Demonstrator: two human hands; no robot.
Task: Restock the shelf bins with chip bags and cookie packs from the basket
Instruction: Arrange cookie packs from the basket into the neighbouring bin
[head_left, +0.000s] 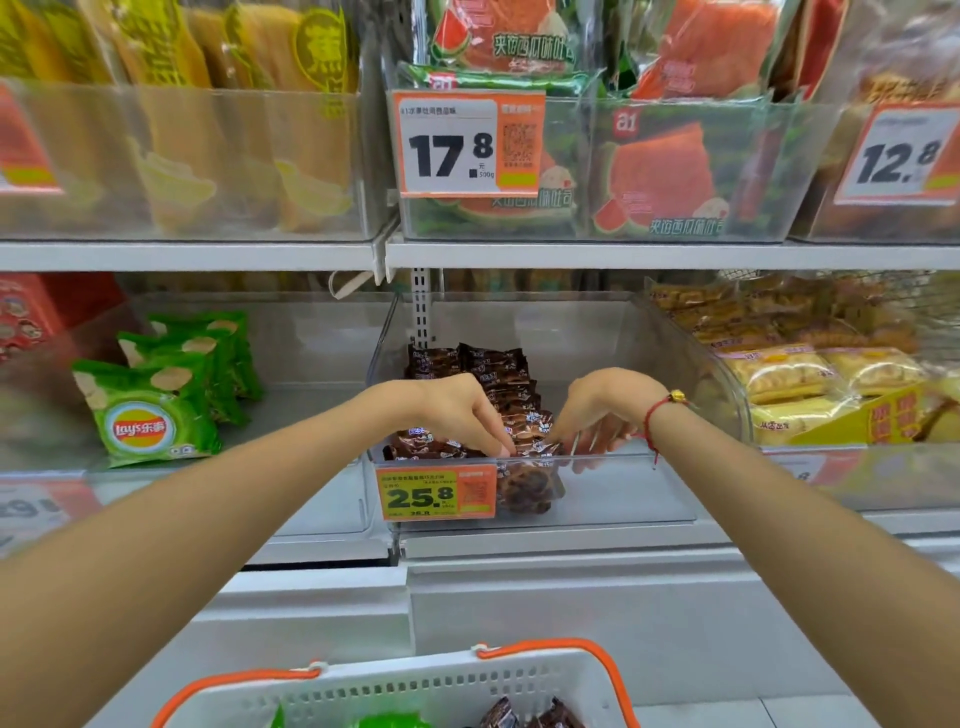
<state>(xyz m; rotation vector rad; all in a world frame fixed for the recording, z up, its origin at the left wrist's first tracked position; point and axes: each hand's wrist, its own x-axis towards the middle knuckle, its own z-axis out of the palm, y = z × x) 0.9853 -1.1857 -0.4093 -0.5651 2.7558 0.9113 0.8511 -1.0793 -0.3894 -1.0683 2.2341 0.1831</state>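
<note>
Both hands reach into a clear plastic shelf bin (649, 499) that holds a row of brown cookie packs (498, 379). My left hand (462, 410) pinches the top of the front brown cookie pack (530, 483) at the bin's front wall. My right hand (602, 410), with a red string bracelet at the wrist, touches the same pack from the right with fingers spread downward. A white basket (415, 691) with orange handles sits at the bottom; green chip bags and brown cookie packs (540, 717) show inside it.
Green Lay's chip bags (150, 410) stand in the bin to the left. Yellow pastry packs (810, 379) fill the bin to the right. An orange 25.8 price tag (436, 493) hangs on the cookie bin's front. The upper shelf (623, 254) holds watermelon toast bags.
</note>
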